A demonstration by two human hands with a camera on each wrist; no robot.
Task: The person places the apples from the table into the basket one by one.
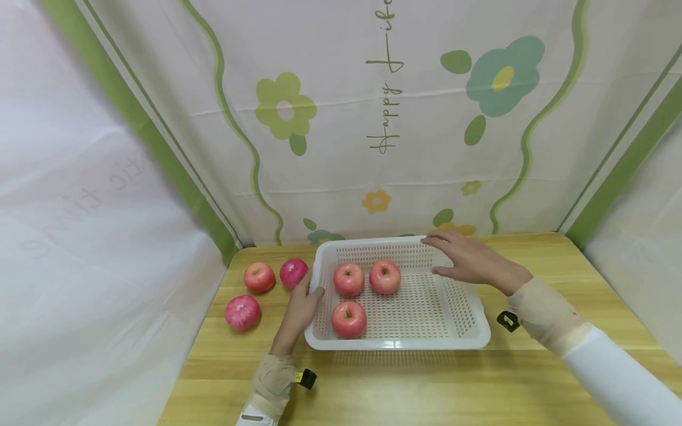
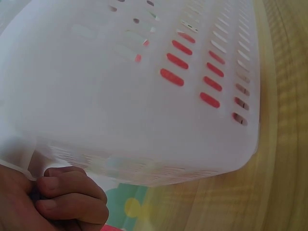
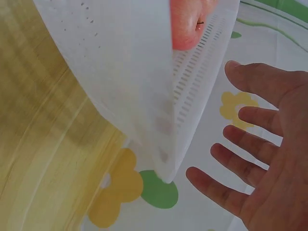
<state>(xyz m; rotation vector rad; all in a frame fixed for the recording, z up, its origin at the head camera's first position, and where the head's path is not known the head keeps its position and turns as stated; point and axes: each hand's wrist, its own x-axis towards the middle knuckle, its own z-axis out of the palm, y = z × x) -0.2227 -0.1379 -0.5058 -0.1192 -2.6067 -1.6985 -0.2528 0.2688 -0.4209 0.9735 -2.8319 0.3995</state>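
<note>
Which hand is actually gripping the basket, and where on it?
The left hand grips the white basket at its left rim. The right hand is spread open above the far right corner, gripping nothing.

left hand (image 1: 300, 307) grips basket (image 1: 469, 331) rim | right hand (image 1: 471, 260) open above far corner | three apples (image 1: 348, 279) inside
</note>
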